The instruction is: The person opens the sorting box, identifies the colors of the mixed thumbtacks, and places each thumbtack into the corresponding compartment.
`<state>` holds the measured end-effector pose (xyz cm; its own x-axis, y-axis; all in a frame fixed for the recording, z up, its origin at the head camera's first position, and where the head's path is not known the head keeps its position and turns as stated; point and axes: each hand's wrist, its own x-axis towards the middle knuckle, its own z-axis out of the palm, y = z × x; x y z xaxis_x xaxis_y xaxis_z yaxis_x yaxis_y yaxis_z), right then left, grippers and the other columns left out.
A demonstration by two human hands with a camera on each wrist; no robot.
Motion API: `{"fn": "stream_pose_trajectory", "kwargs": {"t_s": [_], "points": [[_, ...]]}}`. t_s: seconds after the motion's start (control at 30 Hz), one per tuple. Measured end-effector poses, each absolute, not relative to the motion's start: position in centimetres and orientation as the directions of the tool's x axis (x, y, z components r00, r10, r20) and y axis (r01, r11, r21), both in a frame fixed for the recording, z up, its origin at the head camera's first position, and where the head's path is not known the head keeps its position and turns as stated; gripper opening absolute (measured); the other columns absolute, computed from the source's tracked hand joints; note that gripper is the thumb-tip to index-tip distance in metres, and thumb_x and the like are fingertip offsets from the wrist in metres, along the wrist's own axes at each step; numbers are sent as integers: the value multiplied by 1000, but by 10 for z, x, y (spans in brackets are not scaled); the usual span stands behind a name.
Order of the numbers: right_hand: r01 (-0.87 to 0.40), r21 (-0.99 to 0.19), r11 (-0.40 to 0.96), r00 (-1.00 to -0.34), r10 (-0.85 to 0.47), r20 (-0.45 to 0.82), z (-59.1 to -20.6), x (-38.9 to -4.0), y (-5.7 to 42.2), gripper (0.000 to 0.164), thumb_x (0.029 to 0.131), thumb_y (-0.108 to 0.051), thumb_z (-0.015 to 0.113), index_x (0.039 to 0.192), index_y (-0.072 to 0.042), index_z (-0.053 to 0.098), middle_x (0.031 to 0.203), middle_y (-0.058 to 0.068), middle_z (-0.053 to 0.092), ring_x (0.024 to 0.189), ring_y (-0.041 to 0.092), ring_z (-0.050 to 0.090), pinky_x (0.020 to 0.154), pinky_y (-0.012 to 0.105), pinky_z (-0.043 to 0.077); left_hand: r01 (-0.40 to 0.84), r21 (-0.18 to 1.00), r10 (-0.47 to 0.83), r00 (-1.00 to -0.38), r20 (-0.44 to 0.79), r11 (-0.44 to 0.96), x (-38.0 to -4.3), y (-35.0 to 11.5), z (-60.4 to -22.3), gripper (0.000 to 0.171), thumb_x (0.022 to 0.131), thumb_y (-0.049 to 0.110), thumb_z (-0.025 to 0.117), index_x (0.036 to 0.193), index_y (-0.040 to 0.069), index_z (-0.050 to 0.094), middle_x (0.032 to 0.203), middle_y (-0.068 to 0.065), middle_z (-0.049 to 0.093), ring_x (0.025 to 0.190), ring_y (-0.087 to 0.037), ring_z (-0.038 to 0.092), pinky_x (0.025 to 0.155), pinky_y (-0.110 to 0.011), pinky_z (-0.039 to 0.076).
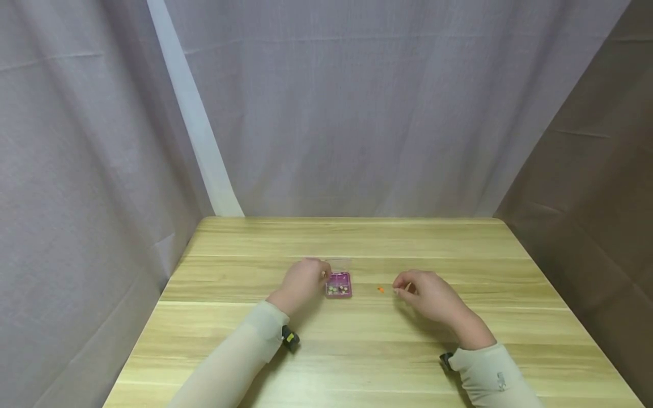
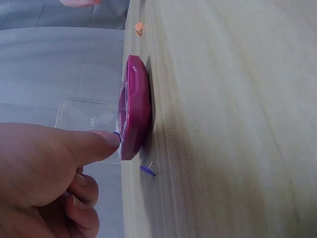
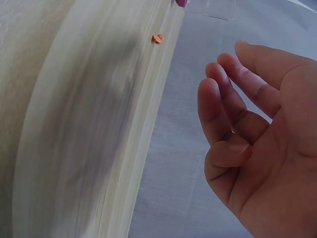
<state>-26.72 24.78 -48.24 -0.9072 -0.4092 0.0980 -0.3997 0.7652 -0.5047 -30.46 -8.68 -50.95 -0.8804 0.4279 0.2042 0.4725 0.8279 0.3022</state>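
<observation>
A small magenta compartment box (image 1: 350,283) sits on the table, its clear lid (image 1: 339,264) swung open at the back. Pale green and other small pieces lie in its front compartments. At the box's left side, my left hand (image 1: 305,281) pinches a thumbtack with a blue head (image 2: 117,134), mostly hidden by the thumb. Another blue-purple thumbtack (image 2: 147,170) lies on the table beside the box. My right hand (image 1: 432,296) hovers right of some orange thumbtacks (image 1: 380,289), its fingers loosely bent and holding nothing.
The wooden table (image 1: 357,362) reaches back to a grey curtain (image 1: 357,113). More curtain hangs along the left and right sides. Dark wrist cameras are strapped at both sleeves.
</observation>
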Motion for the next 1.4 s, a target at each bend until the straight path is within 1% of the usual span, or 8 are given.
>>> {"fn": "stream_pose_trajectory", "kwargs": {"t_s": [0.27,0.5,0.6,0.73,0.93,1.07,1.23,1.4], "points": [[-396,-498,771,-909,-405,96,-482,-266,248,9,106,-19,75,113,-15,79,100,-10,74,87,10,65,75,37,56,471,316,427,-882,201,824,-305,-87,-511,10,98,9,81,107,13,82,107,-3,81,97,-20,75,92,-37,63],[-408,-492,769,-905,-410,109,-482,-264,248,8,106,-19,75,112,-16,79,102,-10,74,87,10,64,74,37,56,470,374,426,-883,199,800,-301,-90,-511,13,100,7,78,112,11,82,115,-4,81,107,-23,76,100,-39,61],[-412,-496,765,-903,-414,111,-482,-263,249,8,106,-19,75,112,-15,79,103,-9,74,87,10,64,73,36,56,467,423,423,-884,199,776,-297,-94,-508,13,102,10,76,113,9,82,118,-5,81,111,-25,75,103,-43,60],[-415,-499,761,-902,-417,114,-482,-263,249,9,106,-19,75,113,-15,79,104,-9,75,88,10,64,74,37,56,440,475,402,-897,185,762,-290,-106,-505,12,105,18,75,112,11,82,121,-4,80,116,-25,73,108,-46,57],[-420,-501,757,-899,-423,115,-483,-265,249,10,107,-20,74,114,-15,79,103,-8,74,87,10,65,74,36,56,399,511,381,-913,145,761,-285,-124,-507,15,106,21,74,113,10,82,118,-4,80,111,-24,73,105,-48,57],[-422,-505,753,-896,-431,106,-484,-266,248,12,107,-21,74,115,-14,79,103,-9,74,88,10,65,73,35,56,417,507,412,-902,129,754,-284,-130,-509,13,105,19,74,111,11,83,113,-2,81,108,-23,75,103,-46,59],[-422,-501,755,-897,-430,108,-487,-265,247,10,107,-21,75,114,-16,79,102,-10,74,88,10,65,76,37,56,451,476,458,-882,108,755,-284,-130,-513,14,105,16,73,112,10,84,115,-2,82,113,-26,75,105,-46,58],[-428,-499,754,-895,-432,115,-489,-264,246,9,106,-19,75,113,-15,79,102,-10,74,88,11,66,79,40,57,443,459,453,-887,96,770,-285,-127,-515,16,105,17,72,113,11,84,116,-2,82,113,-26,75,105,-46,58]]}}
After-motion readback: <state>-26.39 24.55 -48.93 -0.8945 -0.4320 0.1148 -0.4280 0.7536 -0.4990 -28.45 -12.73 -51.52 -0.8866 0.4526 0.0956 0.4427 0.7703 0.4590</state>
